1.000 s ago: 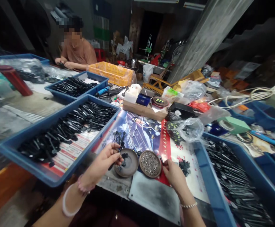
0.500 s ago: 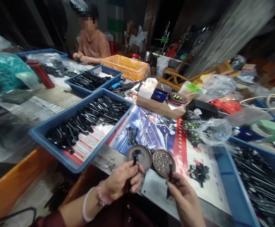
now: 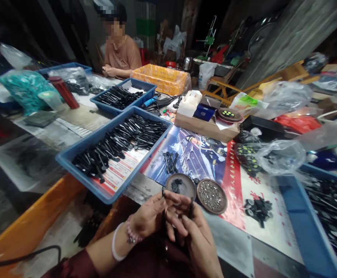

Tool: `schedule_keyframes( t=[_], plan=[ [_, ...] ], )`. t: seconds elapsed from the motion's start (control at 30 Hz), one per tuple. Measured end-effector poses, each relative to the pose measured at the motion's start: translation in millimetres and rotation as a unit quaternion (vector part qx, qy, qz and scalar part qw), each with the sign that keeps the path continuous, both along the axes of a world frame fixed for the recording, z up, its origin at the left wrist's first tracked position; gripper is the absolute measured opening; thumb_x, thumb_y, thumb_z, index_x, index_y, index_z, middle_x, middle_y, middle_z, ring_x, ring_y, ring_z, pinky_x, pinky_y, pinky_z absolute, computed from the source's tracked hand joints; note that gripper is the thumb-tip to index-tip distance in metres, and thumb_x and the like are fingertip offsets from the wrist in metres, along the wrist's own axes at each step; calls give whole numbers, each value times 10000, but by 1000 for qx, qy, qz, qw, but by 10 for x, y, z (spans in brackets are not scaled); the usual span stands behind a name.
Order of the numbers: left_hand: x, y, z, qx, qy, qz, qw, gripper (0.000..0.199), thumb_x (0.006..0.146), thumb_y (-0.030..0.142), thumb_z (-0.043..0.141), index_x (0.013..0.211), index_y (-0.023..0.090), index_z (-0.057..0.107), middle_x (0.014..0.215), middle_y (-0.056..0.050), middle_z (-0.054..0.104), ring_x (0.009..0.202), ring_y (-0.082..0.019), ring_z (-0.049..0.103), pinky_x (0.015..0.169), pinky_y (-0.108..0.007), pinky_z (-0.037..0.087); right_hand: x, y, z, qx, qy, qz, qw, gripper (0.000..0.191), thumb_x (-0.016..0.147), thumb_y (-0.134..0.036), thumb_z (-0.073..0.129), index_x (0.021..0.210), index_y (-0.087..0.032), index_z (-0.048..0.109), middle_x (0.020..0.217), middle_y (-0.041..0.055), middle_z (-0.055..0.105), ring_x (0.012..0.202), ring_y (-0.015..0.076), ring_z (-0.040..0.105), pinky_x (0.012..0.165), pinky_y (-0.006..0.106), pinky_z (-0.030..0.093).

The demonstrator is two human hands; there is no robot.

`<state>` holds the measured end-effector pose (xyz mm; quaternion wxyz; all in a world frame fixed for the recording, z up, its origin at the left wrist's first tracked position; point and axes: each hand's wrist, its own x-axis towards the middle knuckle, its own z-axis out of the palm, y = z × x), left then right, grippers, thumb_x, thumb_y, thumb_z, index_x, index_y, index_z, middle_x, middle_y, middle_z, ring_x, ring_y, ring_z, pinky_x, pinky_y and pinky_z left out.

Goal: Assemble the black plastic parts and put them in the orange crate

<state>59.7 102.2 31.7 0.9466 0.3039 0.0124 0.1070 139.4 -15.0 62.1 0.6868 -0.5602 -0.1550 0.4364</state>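
My left hand [image 3: 148, 215], with a pink beaded bracelet and a white band at the wrist, is closed on a slim black part [image 3: 163, 191] that is mostly hidden by the fingers. My right hand [image 3: 200, 234] meets it, the fingers of both hands overlapping. Between its thumb and fingers it grips another dark slim part [image 3: 191, 209], of which only a short length shows. Just beyond the hands lie a round dish [image 3: 189, 184] with small black pieces and a second dish [image 3: 211, 196] full of small shiny metal pieces.
A blue tray [image 3: 107, 200] of black stick-like parts stands to the left, another blue tray [image 3: 307, 227] at the right. Small black pieces [image 3: 259, 210] lie on the poster. Across the table sits a person [image 3: 123, 56] near a yellow crate [image 3: 162, 79]. An orange crate [image 3: 26, 224] is at lower left.
My right hand has moved left to meet my left hand, bringing its black part along. The camera view has shifted slightly, so the table contents appear farther right.
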Motion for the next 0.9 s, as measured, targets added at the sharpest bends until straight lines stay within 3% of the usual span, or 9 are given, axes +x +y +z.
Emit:
schedule_keyframes(
  t=[0.17,0.27,0.37,0.47,0.53,0.6,0.73,0.9],
  plan=[
    [-170,27,72,54,-5,-64,996,378,883,516,576,1100,211,633,1054,-133,719,629,-226,737,492,-269,568,-39,38,48,5,83,10,997,258,820,-421,668,971,-232,578,849,8,644,714,154,608,626,230,505],
    [-211,89,271,211,-71,-157,962,326,936,431,512,1107,198,664,1056,-142,734,885,-286,742,736,-346,595,-15,49,118,37,127,52,990,189,769,-328,677,861,-217,554,733,-26,579,621,117,537,583,200,459],
    [-202,119,477,466,-178,-185,847,259,918,298,520,1098,211,685,1223,-121,687,1115,-282,664,945,-314,518,58,10,162,42,128,106,985,185,762,-328,648,855,-203,549,669,-25,575,545,106,481,511,193,402],
    [-222,76,567,686,-152,-125,700,267,892,229,520,1113,251,667,1204,-69,702,1085,-248,667,917,-290,520,169,-83,215,-6,0,170,985,138,816,-316,628,864,-193,589,718,-1,619,639,140,548,576,221,435],
    [-259,28,568,772,-135,-98,613,240,881,203,535,1079,250,663,1114,-65,727,1047,-248,656,922,-328,513,239,-150,278,-42,-141,195,970,66,817,-255,636,838,-192,639,742,-1,637,697,160,570,620,233,446],
    [-300,-12,560,813,-144,-82,558,194,886,204,555,1049,240,654,1070,-68,727,1096,-267,613,1023,-416,451,291,-201,360,-44,-234,231,943,47,816,-207,640,818,-199,687,710,-12,640,661,160,564,602,235,439],
    [-346,-66,600,843,-140,-91,511,117,924,241,542,995,229,635,1154,-85,692,1318,-328,425,1141,-661,187,357,-240,512,20,-244,327,913,113,862,-203,641,896,-222,747,832,19,692,748,191,624,704,282,481],
    [-349,-105,670,844,-145,-115,504,108,922,221,528,929,241,634,1076,-69,714,1303,-357,427,1109,-750,116,393,-273,539,30,-248,352,902,91,859,-263,684,918,-228,744,870,45,686,790,206,627,740,314,481]
  ],
)
